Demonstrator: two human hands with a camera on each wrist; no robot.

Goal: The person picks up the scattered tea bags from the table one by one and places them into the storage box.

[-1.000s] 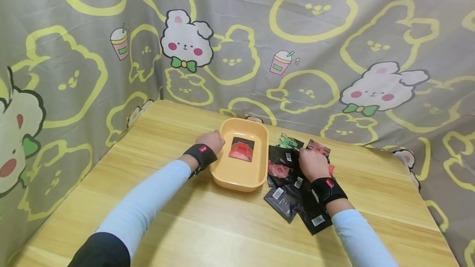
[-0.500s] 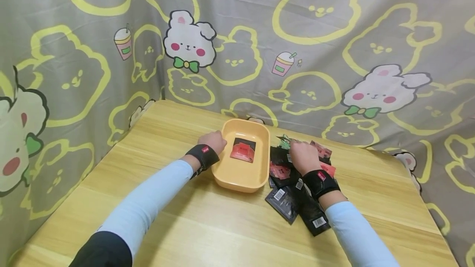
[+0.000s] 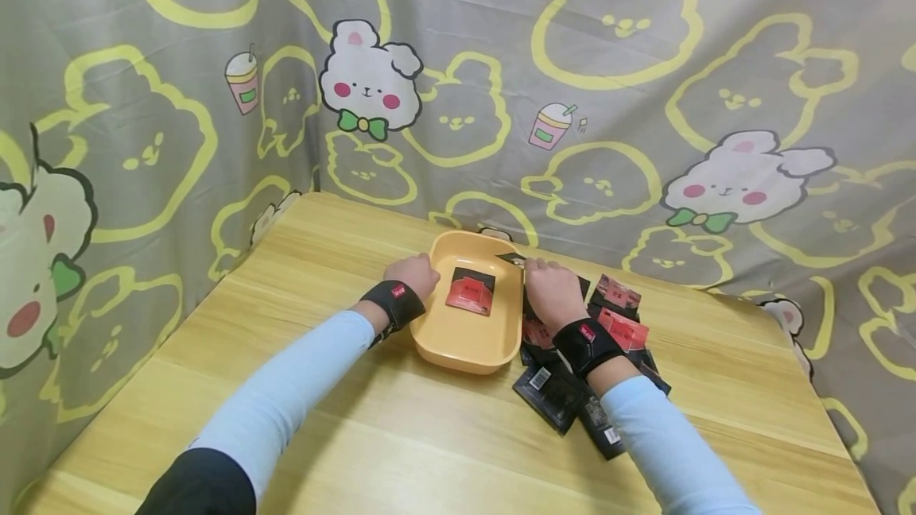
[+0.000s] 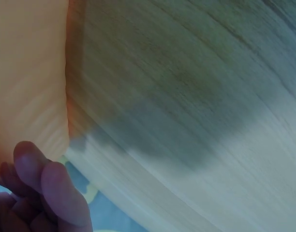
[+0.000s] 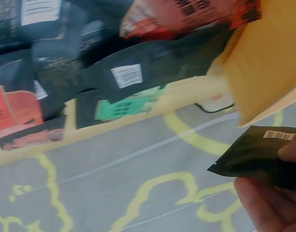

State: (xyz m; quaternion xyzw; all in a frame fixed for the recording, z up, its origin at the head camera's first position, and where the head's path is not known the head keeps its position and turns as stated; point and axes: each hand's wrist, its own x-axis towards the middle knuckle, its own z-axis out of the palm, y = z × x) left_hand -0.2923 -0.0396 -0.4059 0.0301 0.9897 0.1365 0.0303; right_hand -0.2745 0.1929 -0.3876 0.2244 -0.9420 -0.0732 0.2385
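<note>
An orange-yellow plastic basin point(image 3: 467, 359) stands on the table, with a red-and-black sachet point(image 3: 471, 291) lying flat inside. My left hand point(image 3: 413, 276) grips the basin's left rim; in the left wrist view its fingertips point(image 4: 61, 188) are curled beside the outer wall. Over the basin's far right corner, my right hand point(image 3: 553, 295) pinches a small dark sachet point(image 5: 254, 157) between thumb and fingers, barcode side showing. To the right of the basin lies a loose pile of black sachets point(image 3: 547, 397), partly under my right hand and wrist.
Some sachets in the pile show red fronts point(image 3: 621, 330), and one has a green label point(image 5: 124, 108). A grey patterned curtain point(image 3: 458, 157) hangs along the back and left of the wooden table point(image 3: 343, 435).
My right hand has lifted a sachet from the back of the pile and moved left with it to the basin's right rim. The left hand stays at the basin.
</note>
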